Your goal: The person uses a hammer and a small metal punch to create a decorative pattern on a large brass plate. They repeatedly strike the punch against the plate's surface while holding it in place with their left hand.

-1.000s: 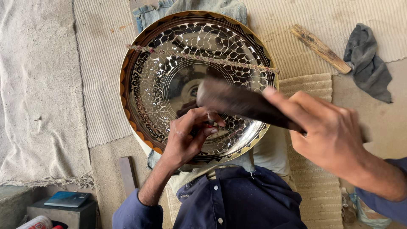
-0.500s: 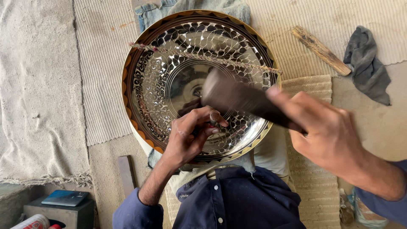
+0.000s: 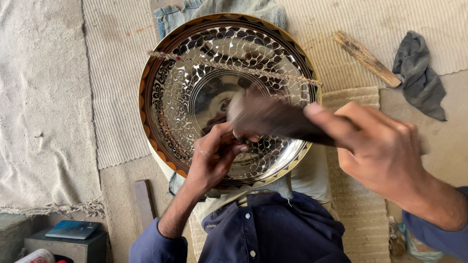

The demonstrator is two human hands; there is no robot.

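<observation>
- The woven floor mat (image 3: 117,73) of pale ribbed cloth spreads under everything, with a coarser rough cloth (image 3: 39,107) lying over it at the left.
- The large round metal tray (image 3: 209,92), shiny and covered in a scale-like hammered pattern with a dark and gold rim, rests tilted on the person's lap, just above the blue shirt (image 3: 263,229).
- A thin twisted cord (image 3: 234,67) stretches across the tray's upper half.
- The right hand (image 3: 385,151) has its fingers closed around the handle of a dark hammer (image 3: 273,117), whose blurred head hangs over the tray's centre.
- The left hand (image 3: 214,156) rests on the tray's lower part, fingers pinched shut on a small tool too hidden to make out.
- A grey rag (image 3: 419,75) lies at the far right.
- A wooden stick (image 3: 365,58) lies just beside the rag.
</observation>
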